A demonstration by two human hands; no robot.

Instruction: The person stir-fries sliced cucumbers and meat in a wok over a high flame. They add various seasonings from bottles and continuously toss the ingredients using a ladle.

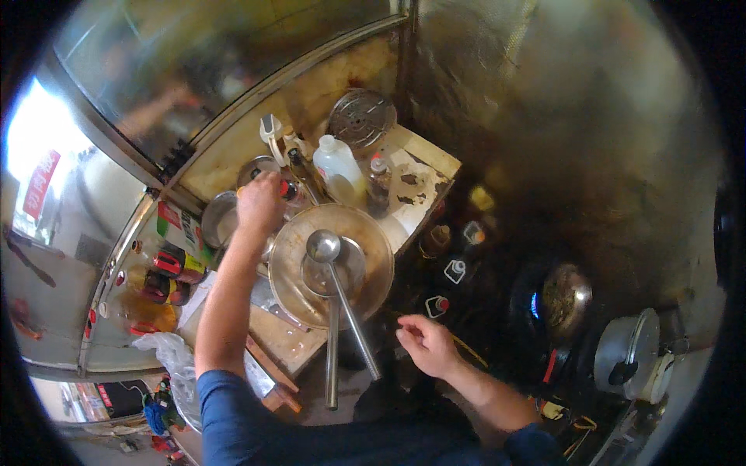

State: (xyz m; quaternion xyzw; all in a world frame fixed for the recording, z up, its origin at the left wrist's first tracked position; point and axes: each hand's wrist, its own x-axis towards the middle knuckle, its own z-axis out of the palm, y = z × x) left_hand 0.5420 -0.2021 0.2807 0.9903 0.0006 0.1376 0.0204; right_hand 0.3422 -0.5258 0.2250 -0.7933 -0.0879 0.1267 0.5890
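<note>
My left hand [262,201] reaches over the back of the counter, fingers curled down at small containers; what they touch is partly hidden. Just right of it is a bottle with a red part [288,191]. My right hand [428,345] hangs in the air, fingers half curled, with nothing seen in it. Between the hands stands a wide metal basin [373,244]. A metal ladle [323,246] lies across it, its handle towards me, beside a second long metal handle [333,373]. A metal bowl [220,218] stands left of my left hand.
A white plastic jug [342,172], a dark glass bottle [303,175] and a red-capped bottle [379,180] stand behind the basin. A cleaver [259,376] lies near my left elbow. At right are a wok [565,300] beside a blue flame and a lidded pot [623,355]. Capped jugs [457,271] stand lower.
</note>
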